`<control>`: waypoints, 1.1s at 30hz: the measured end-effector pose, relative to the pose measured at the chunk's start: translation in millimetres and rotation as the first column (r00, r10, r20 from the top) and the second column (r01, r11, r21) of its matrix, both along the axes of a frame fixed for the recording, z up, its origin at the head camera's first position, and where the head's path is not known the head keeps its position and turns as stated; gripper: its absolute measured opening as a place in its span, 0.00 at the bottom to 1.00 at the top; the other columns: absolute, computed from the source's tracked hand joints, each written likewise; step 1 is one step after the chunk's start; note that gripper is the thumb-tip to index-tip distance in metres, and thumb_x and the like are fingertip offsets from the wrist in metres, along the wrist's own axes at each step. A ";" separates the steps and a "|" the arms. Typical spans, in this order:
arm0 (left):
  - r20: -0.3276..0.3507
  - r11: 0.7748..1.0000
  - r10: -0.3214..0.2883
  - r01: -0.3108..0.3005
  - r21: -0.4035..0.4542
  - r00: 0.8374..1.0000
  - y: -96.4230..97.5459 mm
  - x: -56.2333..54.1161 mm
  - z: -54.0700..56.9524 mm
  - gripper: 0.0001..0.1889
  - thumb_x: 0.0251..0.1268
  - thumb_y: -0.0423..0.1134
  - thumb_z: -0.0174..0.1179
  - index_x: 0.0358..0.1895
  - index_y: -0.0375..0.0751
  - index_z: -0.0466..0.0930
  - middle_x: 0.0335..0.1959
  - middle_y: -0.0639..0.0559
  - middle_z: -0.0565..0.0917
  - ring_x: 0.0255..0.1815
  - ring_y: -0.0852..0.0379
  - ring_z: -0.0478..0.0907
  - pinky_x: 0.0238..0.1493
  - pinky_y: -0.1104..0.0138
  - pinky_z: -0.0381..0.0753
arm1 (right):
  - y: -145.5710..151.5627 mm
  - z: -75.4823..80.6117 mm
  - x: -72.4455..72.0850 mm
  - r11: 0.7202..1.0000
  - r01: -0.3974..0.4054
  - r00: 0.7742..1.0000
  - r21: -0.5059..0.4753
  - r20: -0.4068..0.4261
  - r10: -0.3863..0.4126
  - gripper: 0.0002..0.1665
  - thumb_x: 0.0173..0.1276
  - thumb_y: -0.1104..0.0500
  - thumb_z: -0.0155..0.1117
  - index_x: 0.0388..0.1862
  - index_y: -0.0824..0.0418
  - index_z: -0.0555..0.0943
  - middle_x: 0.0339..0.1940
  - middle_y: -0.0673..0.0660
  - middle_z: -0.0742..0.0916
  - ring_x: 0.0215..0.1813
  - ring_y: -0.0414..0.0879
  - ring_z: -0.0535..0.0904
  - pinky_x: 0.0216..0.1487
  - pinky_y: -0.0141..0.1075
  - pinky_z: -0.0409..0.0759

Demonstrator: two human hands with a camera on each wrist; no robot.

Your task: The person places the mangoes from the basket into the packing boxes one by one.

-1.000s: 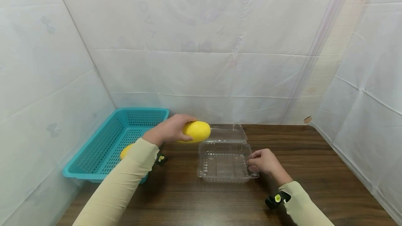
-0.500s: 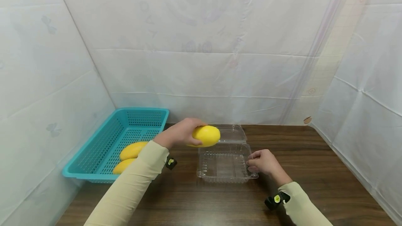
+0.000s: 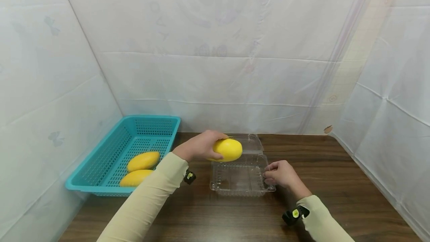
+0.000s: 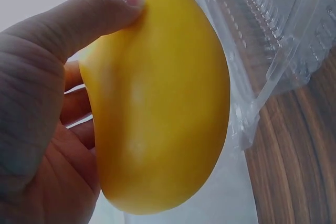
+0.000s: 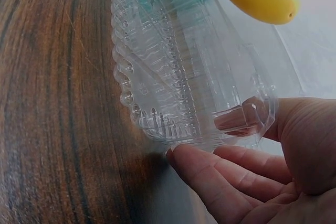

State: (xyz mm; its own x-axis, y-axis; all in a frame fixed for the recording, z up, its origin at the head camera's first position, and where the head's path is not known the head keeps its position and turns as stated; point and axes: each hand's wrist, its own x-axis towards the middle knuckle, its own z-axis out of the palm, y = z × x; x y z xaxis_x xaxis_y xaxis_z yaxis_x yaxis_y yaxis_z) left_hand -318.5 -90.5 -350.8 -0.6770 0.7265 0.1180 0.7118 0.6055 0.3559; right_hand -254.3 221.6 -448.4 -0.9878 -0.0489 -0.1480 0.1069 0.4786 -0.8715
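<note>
left hand (image 3: 201,145) raised above desk (image 3: 302,152) toward back edge, fingers curled round yellow fruit (image 3: 230,150), right hand (image 3: 281,174) low, pinching clear container's (image 3: 236,176) right rim

Wearing a left sleeve (image 3: 144,201) and a right sleeve (image 3: 324,219) in plain, pale yellow-green cloth, fitting close and creasing finely on the left. Leaving the left hand (image 3: 203,145) and the right hand (image 3: 282,174) bare. Sporting a small black left wrist device (image 3: 189,177), showing a yellow-green mark (image 3: 190,176), and a black right wrist device (image 3: 291,215), showing a similar bright, rounded spot (image 3: 295,213) and joining a dark band (image 3: 304,210) beside the cuff.
</note>
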 end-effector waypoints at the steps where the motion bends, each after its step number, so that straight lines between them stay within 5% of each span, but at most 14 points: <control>1: 0.007 1.000 0.005 -0.005 0.000 1.000 1.1 0.1 -1.4 0.33 0.58 0.42 0.74 0.68 0.40 0.77 0.61 0.49 0.84 0.53 0.55 0.80 0.56 0.60 0.82 | 0.1 -0.1 0.0 1.000 -0.003 1.000 0.004 -0.001 0.003 0.15 0.66 0.69 0.67 0.49 0.78 0.83 0.36 0.65 0.91 0.36 0.53 0.91 0.37 0.43 0.89; 21: 0.031 1.000 -0.014 0.013 0.028 0.999 25.3 -2.3 -25.2 0.32 0.60 0.44 0.74 0.68 0.41 0.77 0.61 0.52 0.83 0.54 0.58 0.78 0.59 0.62 0.81 | -1.8 0.8 -0.7 0.999 -0.002 1.000 0.047 -0.008 0.002 0.16 0.64 0.68 0.69 0.48 0.77 0.84 0.35 0.64 0.91 0.35 0.52 0.91 0.37 0.43 0.89; 33: 0.013 0.999 -0.029 0.030 -0.026 0.999 43.3 -6.3 -33.1 0.33 0.59 0.44 0.74 0.68 0.40 0.77 0.61 0.50 0.83 0.55 0.57 0.80 0.59 0.64 0.81 | -1.6 1.9 -0.8 0.998 0.003 1.000 0.060 -0.002 -0.003 0.16 0.64 0.67 0.70 0.49 0.76 0.84 0.36 0.64 0.91 0.34 0.52 0.91 0.37 0.44 0.89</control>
State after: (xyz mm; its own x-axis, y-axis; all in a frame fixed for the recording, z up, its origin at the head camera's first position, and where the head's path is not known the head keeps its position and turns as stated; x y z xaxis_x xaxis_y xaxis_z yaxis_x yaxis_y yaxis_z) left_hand -324.9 -47.1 -383.8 -0.6565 0.7489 0.0901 0.7250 0.5934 0.3498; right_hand -255.1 219.9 -446.5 -0.9882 -0.0375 -0.1484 0.1063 0.5295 -0.8416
